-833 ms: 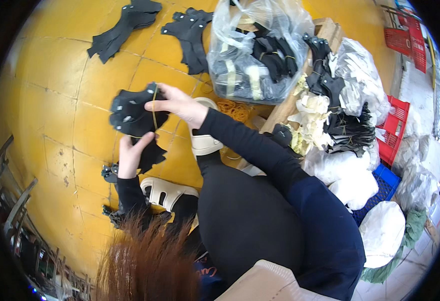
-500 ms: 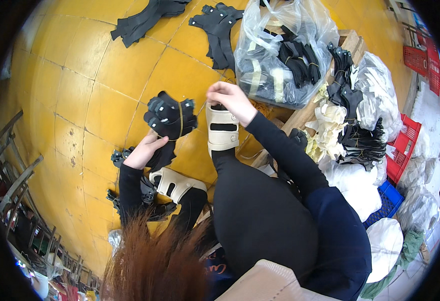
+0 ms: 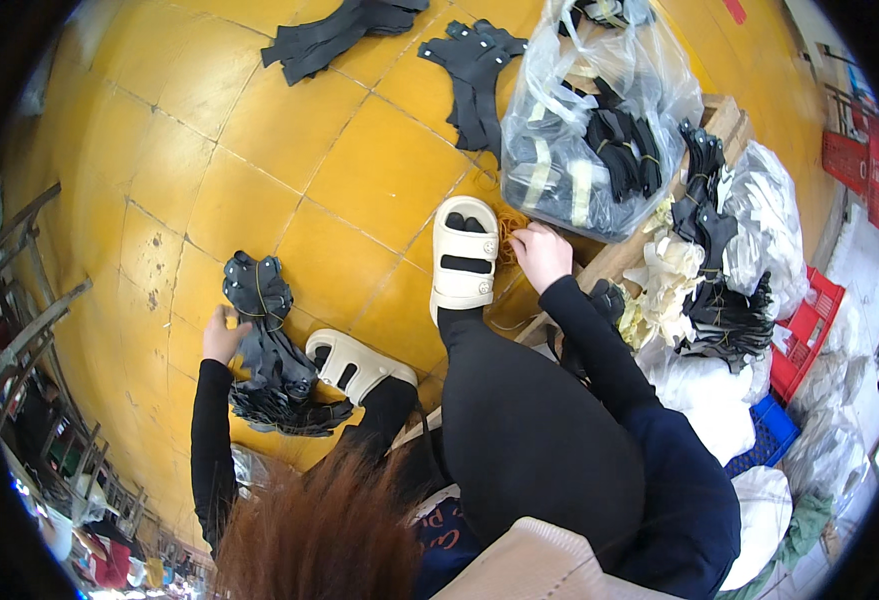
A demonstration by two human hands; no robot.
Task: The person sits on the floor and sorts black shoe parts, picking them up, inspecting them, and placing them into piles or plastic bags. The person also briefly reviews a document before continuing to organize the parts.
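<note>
A bundle of black cut pieces tied with a yellow rubber band (image 3: 259,290) lies on the yellow tiled floor, on top of a stack of similar bundles (image 3: 284,395). My left hand (image 3: 221,335) rests at the bundle's left edge with its fingers apart, holding nothing. My right hand (image 3: 541,255) reaches down to a small heap of orange rubber bands (image 3: 509,228) on the floor, beside my right foot in a cream sandal (image 3: 464,260). Its fingertips curl downward and are hidden. My other sandal (image 3: 357,365) is next to the stack.
A clear plastic bag of black pieces (image 3: 589,120) stands just beyond my right hand. More black pieces (image 3: 474,75) lie on the floor further off. White bags and black bundles (image 3: 729,290) are piled on a wooden pallet at right, with red crates (image 3: 809,330). Metal racks (image 3: 29,330) stand at left.
My left hand has lowered the tied bundle onto the stack at left and let it go. My right hand has moved away from the bundle, rightward to the rubber bands.
</note>
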